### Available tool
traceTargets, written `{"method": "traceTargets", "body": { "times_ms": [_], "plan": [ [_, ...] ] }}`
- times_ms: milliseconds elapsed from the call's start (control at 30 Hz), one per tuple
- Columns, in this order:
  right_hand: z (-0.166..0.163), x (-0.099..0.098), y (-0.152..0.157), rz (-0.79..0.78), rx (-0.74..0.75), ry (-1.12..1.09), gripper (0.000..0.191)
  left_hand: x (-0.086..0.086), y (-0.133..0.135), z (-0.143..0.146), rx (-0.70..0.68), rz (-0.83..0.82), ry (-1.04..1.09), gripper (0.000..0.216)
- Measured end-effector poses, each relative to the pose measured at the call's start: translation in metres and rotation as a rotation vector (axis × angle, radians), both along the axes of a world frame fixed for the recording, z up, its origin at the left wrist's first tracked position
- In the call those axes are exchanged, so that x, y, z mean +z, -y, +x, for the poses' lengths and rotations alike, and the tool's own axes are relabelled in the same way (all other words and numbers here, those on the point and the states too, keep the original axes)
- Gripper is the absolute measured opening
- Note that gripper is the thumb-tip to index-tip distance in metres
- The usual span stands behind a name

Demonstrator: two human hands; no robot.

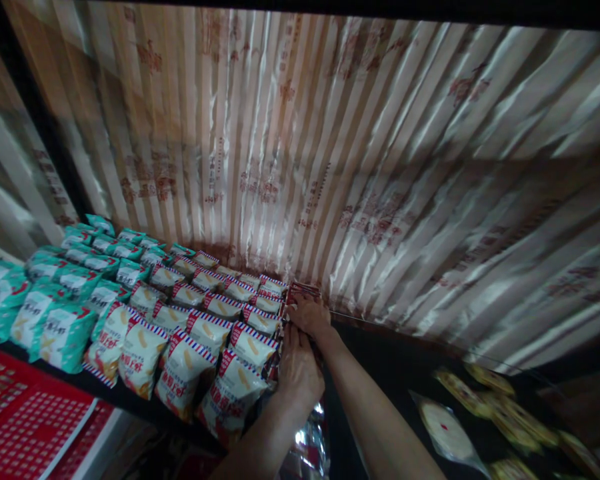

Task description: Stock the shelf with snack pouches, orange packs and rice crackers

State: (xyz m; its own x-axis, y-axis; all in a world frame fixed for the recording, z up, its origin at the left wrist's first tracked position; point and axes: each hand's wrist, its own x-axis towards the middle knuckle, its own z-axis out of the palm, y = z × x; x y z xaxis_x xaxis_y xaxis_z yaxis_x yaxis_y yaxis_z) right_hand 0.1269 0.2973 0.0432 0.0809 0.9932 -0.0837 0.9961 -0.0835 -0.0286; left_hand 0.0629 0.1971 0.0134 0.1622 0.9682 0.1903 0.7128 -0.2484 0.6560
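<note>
My right hand (307, 313) reaches far onto a dark shelf (395, 363) and grips a dark red snack packet (303, 291) at the back, beside rows of red-and-white striped snack bags (205, 333). My left hand (297, 373) lies nearer to me, its back up and its fingers curled against the right edge of those striped bags; whether it holds anything is hidden. Further left stand rows of teal snack bags (55, 293).
Tall packs in shiny striped wrapping (330, 153) fill the back of the shelf. Yellowish packets in clear wrap (500, 407) lie at the lower right. A red perforated basket (25, 420) sits at the lower left. Silvery packets (307, 443) show beneath my arms.
</note>
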Motion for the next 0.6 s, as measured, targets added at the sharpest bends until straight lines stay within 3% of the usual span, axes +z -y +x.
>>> {"method": "traceTargets", "body": {
  "times_ms": [600],
  "plan": [
    [-0.001,0.0,-0.011,-0.022,0.004,0.008,0.046,-0.001,-0.001,0.0,0.017,-0.014,-0.016,0.058]
  ]
}}
